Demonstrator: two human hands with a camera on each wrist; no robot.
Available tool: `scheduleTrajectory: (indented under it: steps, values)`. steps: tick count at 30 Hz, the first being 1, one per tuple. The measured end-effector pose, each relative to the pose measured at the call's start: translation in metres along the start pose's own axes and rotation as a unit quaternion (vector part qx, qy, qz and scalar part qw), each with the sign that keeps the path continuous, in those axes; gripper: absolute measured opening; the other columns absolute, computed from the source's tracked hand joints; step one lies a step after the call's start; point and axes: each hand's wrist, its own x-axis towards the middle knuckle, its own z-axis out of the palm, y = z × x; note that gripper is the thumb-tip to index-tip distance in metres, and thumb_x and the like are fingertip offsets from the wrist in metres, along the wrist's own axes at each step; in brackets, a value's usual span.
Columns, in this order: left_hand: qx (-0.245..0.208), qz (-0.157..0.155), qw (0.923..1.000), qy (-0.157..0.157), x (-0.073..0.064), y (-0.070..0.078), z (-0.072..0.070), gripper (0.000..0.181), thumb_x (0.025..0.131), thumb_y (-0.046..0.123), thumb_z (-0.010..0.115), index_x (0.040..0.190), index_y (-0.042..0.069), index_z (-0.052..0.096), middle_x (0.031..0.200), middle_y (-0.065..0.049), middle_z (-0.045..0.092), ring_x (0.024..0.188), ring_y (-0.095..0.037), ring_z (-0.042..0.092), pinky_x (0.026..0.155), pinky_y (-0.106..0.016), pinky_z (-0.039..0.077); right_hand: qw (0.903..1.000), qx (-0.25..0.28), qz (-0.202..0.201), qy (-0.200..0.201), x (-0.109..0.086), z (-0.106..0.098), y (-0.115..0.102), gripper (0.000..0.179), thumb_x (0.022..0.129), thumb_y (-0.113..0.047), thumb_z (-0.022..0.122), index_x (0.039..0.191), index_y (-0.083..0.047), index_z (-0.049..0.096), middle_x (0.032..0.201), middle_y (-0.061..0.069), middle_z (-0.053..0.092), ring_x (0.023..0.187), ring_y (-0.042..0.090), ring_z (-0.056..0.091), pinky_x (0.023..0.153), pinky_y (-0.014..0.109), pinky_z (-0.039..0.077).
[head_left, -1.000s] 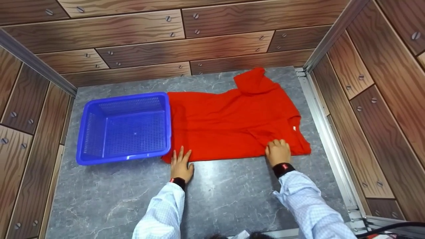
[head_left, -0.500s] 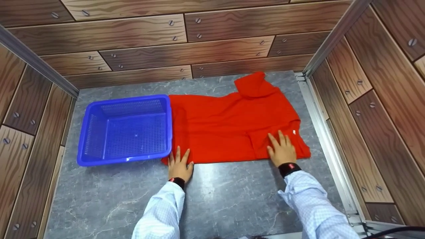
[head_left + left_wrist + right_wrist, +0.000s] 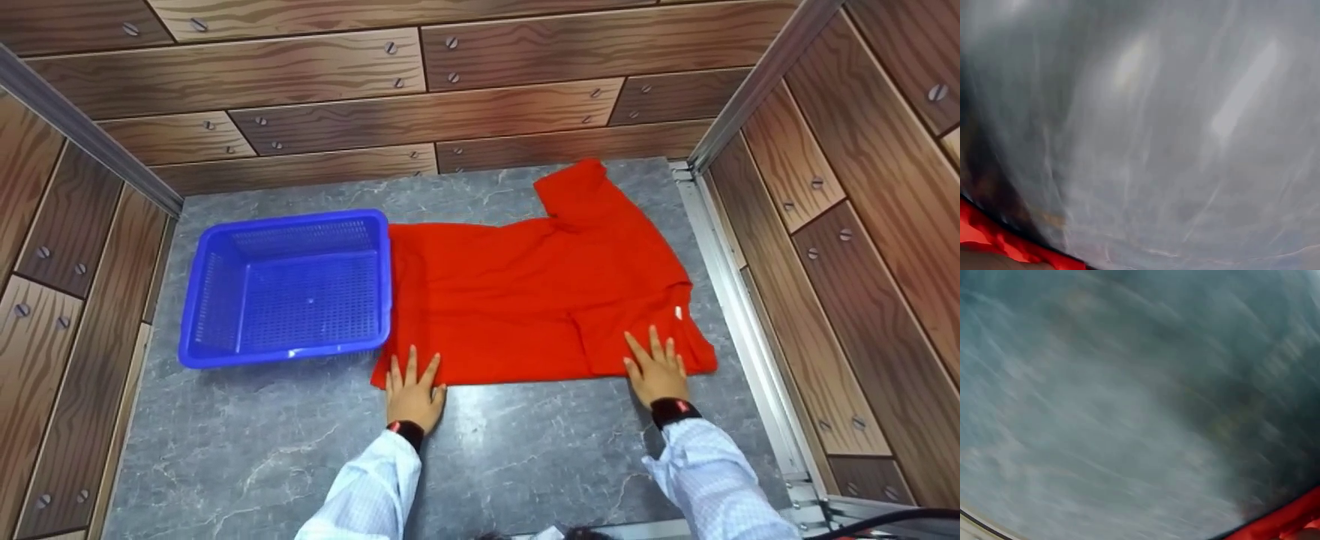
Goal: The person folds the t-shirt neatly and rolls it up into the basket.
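Note:
A red T-shirt (image 3: 495,292) lies flat on the grey tabletop, folded lengthwise, with one sleeve pointing to the back and its collar at the right. My left hand (image 3: 414,397) rests with spread fingers on the shirt's near left corner, by the hem. At the near right, my right hand (image 3: 658,373) lies with fingers spread on the shirt below the collar tag. Only a strip of red cloth (image 3: 1027,253) shows in the left wrist view. The right wrist view is blurred, with red cloth (image 3: 1280,520) in its lower right corner.
A blue plastic basket (image 3: 285,356) stands left of the shirt, its right rim up against the hem. Wood-patterned walls (image 3: 330,64) enclose the table at the back and sides. A metal rail (image 3: 739,315) runs along the right edge.
My right hand has uncurled its fingers and moved right, spreading flat on the cloth. Both hands and the shirt have shifted slightly nearer to me, and the shirt's near edge has come away from the basket.

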Motion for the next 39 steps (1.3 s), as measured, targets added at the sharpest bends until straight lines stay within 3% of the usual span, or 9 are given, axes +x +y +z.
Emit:
scheduleTrajectory:
  steps: [12, 21, 25, 29, 32, 34, 36, 39]
  values:
    - [0.050, 0.020, 0.9976, 0.043, -0.051, 0.002, 0.008, 0.054, 0.087, 0.035, 0.066, 0.139, 0.026, 0.056, 0.155, -0.017, 0.038, 0.139, -0.055, 0.029, 0.109, -0.065, 0.031, 0.9999, 0.006, 0.011, 0.009, -0.054, 0.012, 0.009, 0.054, 0.100, -0.032, 0.049, 0.152, -0.023, 0.036, 0.162, 0.022, 0.011, 0.144, 0.058, 0.007, 0.115, 0.068, 0.007]
    - [0.091, 0.057, 0.9905, 0.085, -0.089, -0.004, 0.021, 0.061, 0.081, 0.036, 0.071, 0.139, 0.028, 0.055, 0.152, -0.016, 0.043, 0.134, -0.053, 0.038, 0.104, -0.062, 0.037, 0.9980, 0.025, 0.007, 0.057, -0.092, 0.024, 0.015, 0.052, 0.097, -0.029, 0.056, 0.147, -0.020, 0.045, 0.159, 0.025, 0.021, 0.141, 0.060, 0.014, 0.114, 0.068, 0.011]
    - [0.089, 0.058, 0.9900, 0.093, -0.098, -0.006, 0.025, 0.056, 0.084, 0.041, 0.068, 0.137, 0.028, 0.057, 0.151, -0.016, 0.044, 0.134, -0.051, 0.039, 0.104, -0.062, 0.037, 0.9973, 0.029, 0.012, 0.066, -0.099, 0.025, 0.013, 0.052, 0.096, -0.027, 0.057, 0.146, -0.019, 0.046, 0.159, 0.025, 0.023, 0.142, 0.059, 0.015, 0.115, 0.067, 0.011]
    - [0.068, 0.049, 0.9905, 0.109, -0.086, -0.001, 0.015, 0.042, 0.088, 0.043, 0.063, 0.124, 0.022, 0.066, 0.137, -0.017, 0.054, 0.127, -0.046, 0.046, 0.100, -0.060, 0.038, 0.9909, 0.057, 0.026, 0.119, -0.090, 0.020, 0.007, 0.045, 0.091, -0.021, 0.061, 0.135, -0.011, 0.058, 0.151, 0.026, 0.038, 0.141, 0.055, 0.025, 0.113, 0.067, 0.015]
    - [0.038, 0.039, 0.9895, 0.134, -0.063, 0.005, 0.000, 0.036, 0.089, 0.038, 0.063, 0.114, 0.014, 0.069, 0.125, -0.019, 0.058, 0.120, -0.043, 0.050, 0.098, -0.057, 0.040, 0.9732, 0.098, 0.033, 0.205, -0.071, 0.008, 0.001, 0.034, 0.087, -0.014, 0.063, 0.119, -0.001, 0.067, 0.132, 0.028, 0.055, 0.128, 0.054, 0.041, 0.107, 0.063, 0.026]
    - [0.013, 0.031, 0.9881, 0.150, -0.045, 0.011, -0.012, 0.034, 0.089, 0.032, 0.064, 0.113, 0.010, 0.068, 0.123, -0.020, 0.058, 0.119, -0.042, 0.051, 0.097, -0.056, 0.041, 0.9604, 0.124, 0.039, 0.246, -0.052, -0.006, -0.003, 0.030, 0.087, -0.010, 0.061, 0.113, 0.003, 0.068, 0.121, 0.030, 0.058, 0.117, 0.053, 0.045, 0.101, 0.059, 0.032]
    - [-0.014, 0.027, 0.9863, 0.162, -0.023, 0.015, -0.020, 0.034, 0.088, 0.026, 0.064, 0.115, 0.006, 0.067, 0.124, -0.021, 0.058, 0.120, -0.043, 0.051, 0.099, -0.055, 0.042, 0.9531, 0.151, 0.045, 0.258, -0.031, -0.022, -0.006, 0.030, 0.089, -0.008, 0.059, 0.115, 0.005, 0.066, 0.120, 0.031, 0.057, 0.114, 0.052, 0.047, 0.100, 0.057, 0.034]
    - [-0.065, 0.008, 0.9856, 0.156, 0.006, 0.023, -0.032, 0.036, 0.088, 0.019, 0.064, 0.120, 0.002, 0.064, 0.131, -0.024, 0.055, 0.126, -0.046, 0.048, 0.105, -0.055, 0.040, 0.9543, 0.181, 0.064, 0.229, 0.003, -0.048, -0.014, 0.036, 0.092, -0.008, 0.055, 0.125, 0.004, 0.059, 0.127, 0.032, 0.052, 0.121, 0.051, 0.045, 0.104, 0.056, 0.034]
